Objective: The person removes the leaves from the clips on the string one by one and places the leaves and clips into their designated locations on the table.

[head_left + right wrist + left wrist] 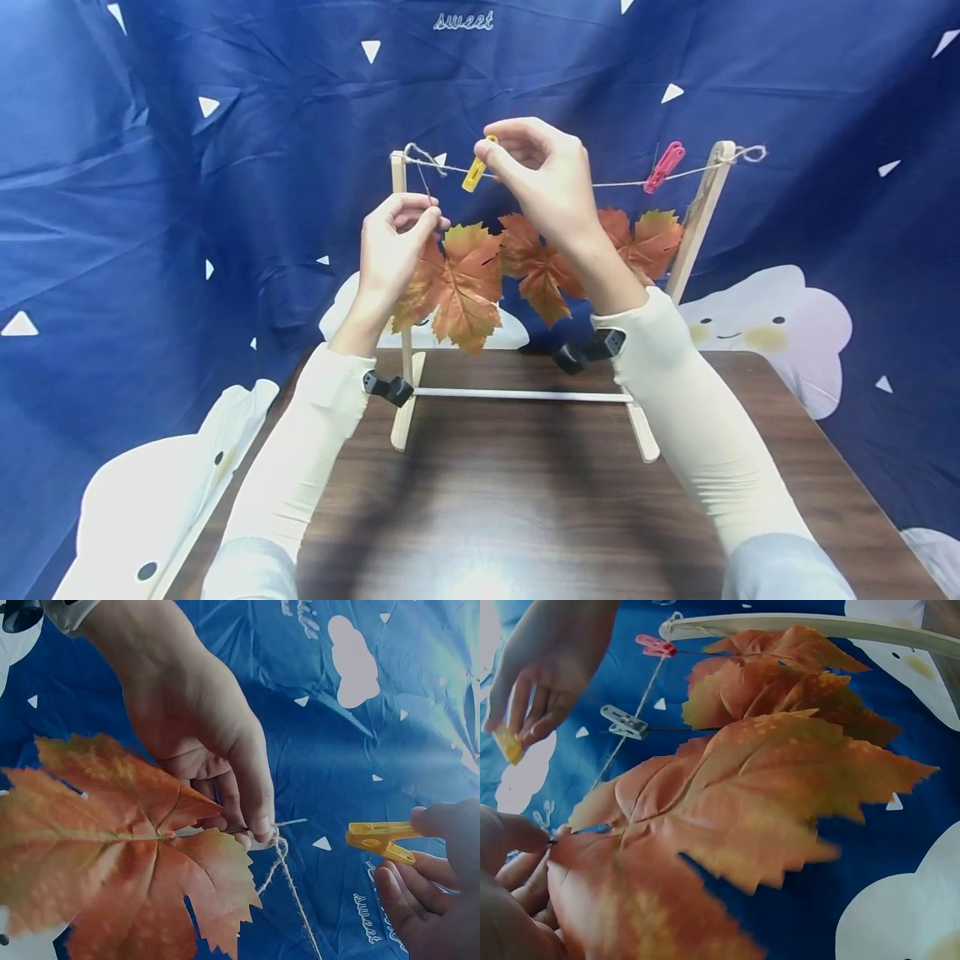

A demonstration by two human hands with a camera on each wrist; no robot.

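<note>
My left hand (392, 243) pinches the thin stem of an orange artificial maple leaf (467, 287) between thumb and fingers, close to the left end of a string (618, 183). The leaf hangs below that hand. To the right and higher, my right hand (551, 179) grips a yellow clothespin (382, 838) by one end, and its other end points away from the fingers. In the right wrist view a gap shows between the clothespin and the stem held at the string. The right hand hides part of the string in the head view.
Two more leaves hang from the string, one on a pink clothespin (663, 169), one on a pale clothespin (624, 722). Wooden posts (701, 221) with feet and a white crossbar (525, 395) stand on the brown table (487, 492). A blue patterned cloth (285, 125) hangs behind.
</note>
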